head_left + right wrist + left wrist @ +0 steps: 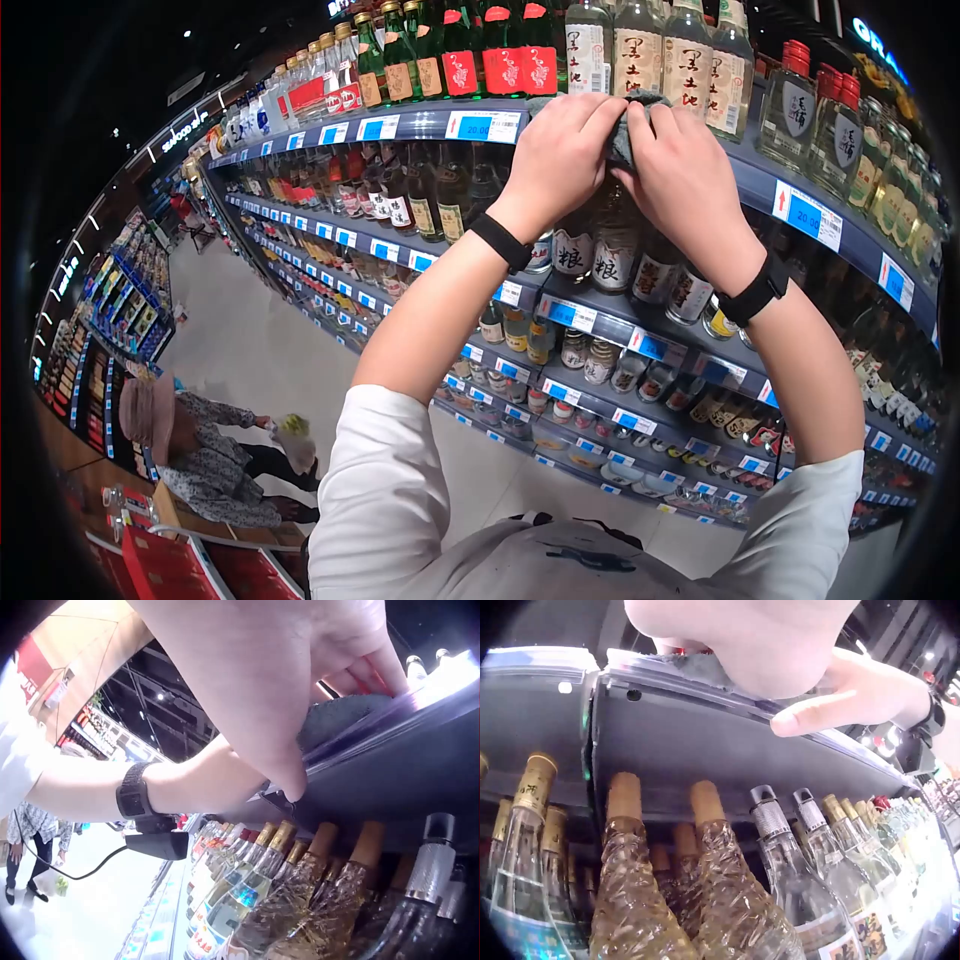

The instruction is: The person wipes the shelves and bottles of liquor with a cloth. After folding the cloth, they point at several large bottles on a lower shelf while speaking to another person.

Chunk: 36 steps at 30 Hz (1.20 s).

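Note:
Both hands meet at the front edge of the upper shelf (420, 124), on a dark grey cloth (622, 148). My left hand (566, 150) holds the cloth's left side, fingers bent over it. The right hand (684, 165) grips the other side; in the right wrist view its thumb hangs below the shelf lip while the cloth (341, 720) lies under the palm. Part of the cloth is hidden by the fingers. Just below the hands, bottles with white labels (612, 262) stand on the lower shelf. Twisted-glass bottles (637, 885) with tan caps show under the shelf.
Above the hands, clear bottles with cream labels (638, 62) and green bottles with red labels (505, 65) line the upper shelf. Price tags (482, 126) run along its edge. A person in a hat (205, 450) is in the aisle at left, beside a red display (170, 565).

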Available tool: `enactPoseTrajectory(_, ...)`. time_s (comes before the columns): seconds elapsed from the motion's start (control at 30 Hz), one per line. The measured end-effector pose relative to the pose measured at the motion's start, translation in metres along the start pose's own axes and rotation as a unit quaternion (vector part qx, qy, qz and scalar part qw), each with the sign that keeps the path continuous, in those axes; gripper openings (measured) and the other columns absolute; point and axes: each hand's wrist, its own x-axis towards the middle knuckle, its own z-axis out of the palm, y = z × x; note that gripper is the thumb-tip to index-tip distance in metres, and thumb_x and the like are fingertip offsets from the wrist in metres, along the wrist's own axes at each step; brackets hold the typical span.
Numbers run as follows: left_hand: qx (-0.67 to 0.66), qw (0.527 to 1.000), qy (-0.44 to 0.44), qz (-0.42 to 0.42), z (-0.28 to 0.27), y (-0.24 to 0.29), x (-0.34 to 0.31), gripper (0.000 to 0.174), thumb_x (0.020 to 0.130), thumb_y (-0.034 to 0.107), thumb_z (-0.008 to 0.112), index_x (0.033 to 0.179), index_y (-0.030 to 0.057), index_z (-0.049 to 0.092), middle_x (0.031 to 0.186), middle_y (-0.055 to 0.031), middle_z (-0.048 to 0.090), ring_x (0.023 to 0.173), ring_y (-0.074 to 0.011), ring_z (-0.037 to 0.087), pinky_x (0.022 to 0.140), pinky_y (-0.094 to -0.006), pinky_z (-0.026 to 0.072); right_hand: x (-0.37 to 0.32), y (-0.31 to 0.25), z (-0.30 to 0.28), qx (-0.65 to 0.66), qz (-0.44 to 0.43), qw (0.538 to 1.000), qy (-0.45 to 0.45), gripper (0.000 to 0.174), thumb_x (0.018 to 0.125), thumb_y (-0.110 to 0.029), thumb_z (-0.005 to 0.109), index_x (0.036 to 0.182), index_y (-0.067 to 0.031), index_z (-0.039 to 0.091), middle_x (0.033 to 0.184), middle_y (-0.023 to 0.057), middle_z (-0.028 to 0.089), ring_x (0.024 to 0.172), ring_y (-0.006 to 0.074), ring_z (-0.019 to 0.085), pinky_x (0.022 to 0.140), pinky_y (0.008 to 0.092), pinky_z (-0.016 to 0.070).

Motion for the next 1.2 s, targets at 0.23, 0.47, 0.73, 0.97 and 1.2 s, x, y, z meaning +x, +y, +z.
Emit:
enactPoseTrajectory(0.23, 0.009, 1.0, -0.011, -0.013, -0.018, -0.031, -0.011, 0.039, 0.082, 0.003, 0.065, 0.121, 0.0058, 0.066, 0.115, -0.0128, 0.068, 0.107, -0.0342, 0.066, 0.094, -0.0439, 0.0544, 0.022, -0.021, 0.021, 0.0, -0.012, 0.999, 0.031, 0.052, 0.075, -0.02, 0.082, 0.117, 0.003, 0.062, 0.097, 0.011, 0.063, 0.096, 0.0262, 0.063, 0.083, 0.0352, 0.053)
enactPoseTrajectory(0.47, -0.003, 0.999, -0.037, -0.015, -0.03, -0.048, -0.015, 0.041, 0.084, -0.005, 0.061, 0.123, 0.0039, 0.064, 0.116, -0.0153, 0.068, 0.107, -0.036, 0.066, 0.091, -0.0449, 0.055, 0.036, -0.032, 0.028, 0.028, -0.012, 0.999, 0.02, 0.044, 0.076, -0.017, 0.08, 0.112, 0.0021, 0.063, 0.095, 0.0115, 0.064, 0.093, 0.027, 0.064, 0.083, 0.036, 0.0536)
enactPoseTrajectory(0.73, 0.002, 0.997, -0.074, -0.026, -0.04, -0.058, -0.015, 0.043, 0.084, -0.005, 0.061, 0.126, 0.006, 0.064, 0.118, -0.0145, 0.067, 0.11, -0.0368, 0.065, 0.093, -0.0441, 0.0553, 0.044, -0.038, 0.035, 0.053, -0.009, 0.998, 0.036, 0.04, 0.075, -0.02, 0.083, 0.104, 0.0012, 0.065, 0.094, 0.0111, 0.066, 0.093, 0.0267, 0.066, 0.081, 0.0368, 0.0563)
enactPoseTrajectory(0.97, 0.023, 0.996, -0.076, -0.033, -0.035, -0.046, -0.009, 0.035, 0.088, 0.001, 0.059, 0.123, 0.0037, 0.065, 0.115, -0.0179, 0.069, 0.109, -0.0379, 0.065, 0.095, -0.044, 0.0534, 0.036, -0.018, 0.033, 0.068, -0.038, 0.996, 0.047, 0.037, 0.079, -0.028, 0.083, 0.101, -0.003, 0.068, 0.093, 0.0093, 0.068, 0.094, 0.0255, 0.07, 0.082, 0.0352, 0.0583)
enactPoseTrajectory(1.2, -0.003, 0.998, -0.057, 0.019, -0.012, -0.004, 0.004, 0.037, 0.094, 0.006, 0.06, 0.131, 0.0045, 0.063, 0.123, -0.021, 0.066, 0.114, -0.0404, 0.063, 0.099, -0.0446, 0.0509, 0.001, 0.024, -0.01, 0.184, -0.029, 0.982, 0.022, 0.016, 0.089, -0.007, 0.058, 0.1, 0.003, 0.064, 0.091, 0.0203, 0.066, 0.087, 0.0377, 0.067, 0.079, 0.0448, 0.0551)
